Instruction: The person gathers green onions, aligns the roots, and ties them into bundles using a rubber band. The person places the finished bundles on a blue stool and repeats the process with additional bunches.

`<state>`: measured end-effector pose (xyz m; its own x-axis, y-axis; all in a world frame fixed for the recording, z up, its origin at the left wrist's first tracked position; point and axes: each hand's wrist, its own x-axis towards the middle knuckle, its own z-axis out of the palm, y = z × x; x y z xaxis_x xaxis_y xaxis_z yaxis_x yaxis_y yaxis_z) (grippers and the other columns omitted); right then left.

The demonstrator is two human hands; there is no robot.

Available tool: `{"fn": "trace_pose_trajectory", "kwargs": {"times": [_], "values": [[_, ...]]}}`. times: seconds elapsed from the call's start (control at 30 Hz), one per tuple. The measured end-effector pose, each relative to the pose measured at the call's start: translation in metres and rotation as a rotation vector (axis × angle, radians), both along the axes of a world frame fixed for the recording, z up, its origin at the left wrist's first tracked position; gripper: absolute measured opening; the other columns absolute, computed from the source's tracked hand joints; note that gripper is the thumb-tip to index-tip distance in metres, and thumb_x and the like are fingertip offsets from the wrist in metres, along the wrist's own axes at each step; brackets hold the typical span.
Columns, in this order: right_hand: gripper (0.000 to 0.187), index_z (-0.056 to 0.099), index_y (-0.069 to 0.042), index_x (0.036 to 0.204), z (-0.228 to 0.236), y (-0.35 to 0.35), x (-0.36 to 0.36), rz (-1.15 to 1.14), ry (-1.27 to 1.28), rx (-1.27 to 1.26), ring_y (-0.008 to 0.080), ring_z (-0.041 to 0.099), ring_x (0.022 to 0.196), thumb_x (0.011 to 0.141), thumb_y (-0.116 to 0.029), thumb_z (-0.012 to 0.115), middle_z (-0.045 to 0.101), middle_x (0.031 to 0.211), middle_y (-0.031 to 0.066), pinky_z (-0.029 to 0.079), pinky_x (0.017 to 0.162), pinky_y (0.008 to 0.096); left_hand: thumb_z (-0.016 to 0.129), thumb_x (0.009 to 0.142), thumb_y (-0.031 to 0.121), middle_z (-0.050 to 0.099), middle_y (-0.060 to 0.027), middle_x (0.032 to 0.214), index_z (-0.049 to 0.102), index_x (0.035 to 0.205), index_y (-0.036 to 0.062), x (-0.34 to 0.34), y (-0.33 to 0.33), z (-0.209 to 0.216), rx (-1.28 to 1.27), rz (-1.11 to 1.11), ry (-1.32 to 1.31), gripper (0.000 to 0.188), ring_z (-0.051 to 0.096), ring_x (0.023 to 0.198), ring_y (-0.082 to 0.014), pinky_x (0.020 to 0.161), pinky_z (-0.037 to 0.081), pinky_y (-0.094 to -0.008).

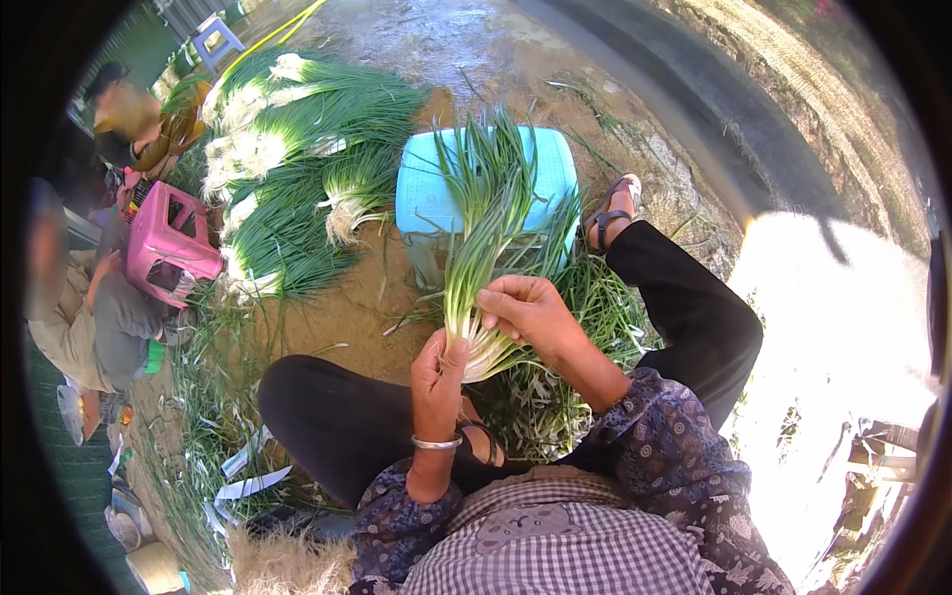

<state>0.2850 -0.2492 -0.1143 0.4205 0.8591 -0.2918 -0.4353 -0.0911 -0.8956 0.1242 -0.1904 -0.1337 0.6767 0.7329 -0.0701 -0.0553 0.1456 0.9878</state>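
A bunch of green onions (476, 263) lies across my lap side of a light-blue plastic stool (421, 183), its green tops on the seat and its white ends toward me. My left hand (438, 375), with a silver bangle at the wrist, is wrapped round the white ends. On the right side of the bunch, my right hand (531, 315) pinches at the stalks with thumb and forefinger. What exactly lies between those fingertips is too small to make out. Loose green leaves (610, 317) are heaped beside and below the stool.
Large bundles of green onions (297, 149) are piled on the ground at the far left. A pink stool (174, 243) stands left of them, near two seated people. A small grey-blue stool (215, 45) is farther back. A dark curb (684, 89) curves along the right.
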Motion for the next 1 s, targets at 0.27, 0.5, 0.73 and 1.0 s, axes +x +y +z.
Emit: {"fn": "trace_pose_trajectory", "kwargs": {"times": [0.27, 0.5, 0.73, 1.0], "values": [[0.013, 0.061, 0.0, 0.074, -0.027, -0.071, -0.011, -0.111, -0.66, -0.217, 0.0061, 0.05, 0.052, 0.08, -0.011, 0.065, 0.057, 0.057, 0.0022, 0.043, 0.05, 0.0257, 0.063, 0.094, 0.017, 0.064, -0.003, 0.097, 0.06, 0.113, -0.0057, -0.004, 0.009, 0.003, -0.155, 0.159, -0.005, 0.03, 0.057, 0.084, -0.0073, 0.076, 0.048, -0.0228], [0.035, 0.067, -0.003, 0.065, -0.071, -0.154, -0.039, 0.792, -1.272, -0.446, 0.0371, 0.064, 0.065, 0.079, -0.035, 0.066, 0.064, 0.067, 0.0168, 0.051, 0.058, 0.0459, 0.065, 0.089, 0.007, 0.067, -0.0066, 0.101, 0.059, 0.115, -0.0035, -0.011, 0.065, 0.092, 0.076, 0.072, -0.012, 0.029, 0.063, 0.087, -0.012, 0.079, 0.05, -0.0241], [0.037, 0.062, -0.002, 0.106, -0.046, -0.114, -0.027, 0.197, -1.109, -0.138, 0.0358, 0.064, 0.079, 0.077, -0.023, 0.071, 0.067, 0.088, 0.0164, 0.051, 0.068, 0.0428, 0.072, 0.084, 0.007, 0.07, -0.0079, 0.093, 0.064, 0.107, -0.0012, 0.008, 0.151, 0.265, 0.563, 0.159, -0.107, 0.025, 0.066, 0.076, -0.013, 0.068, 0.053, -0.0243], [0.065, 0.042, 0.0, 0.134, 0.038, -0.05, 0.003, 0.11, 0.127, 0.157, 0.0163, 0.064, 0.093, 0.092, -0.045, 0.061, 0.065, 0.11, 0.0103, 0.049, 0.064, 0.0246, 0.073, 0.08, 0.002, 0.066, -0.0044, 0.105, 0.065, 0.108, 0.0018, 0.073, 0.084, 0.177, 0.769, -0.049, -0.104, 0.03, 0.06, 0.096, -0.0111, 0.087, 0.048, -0.0253]]}}
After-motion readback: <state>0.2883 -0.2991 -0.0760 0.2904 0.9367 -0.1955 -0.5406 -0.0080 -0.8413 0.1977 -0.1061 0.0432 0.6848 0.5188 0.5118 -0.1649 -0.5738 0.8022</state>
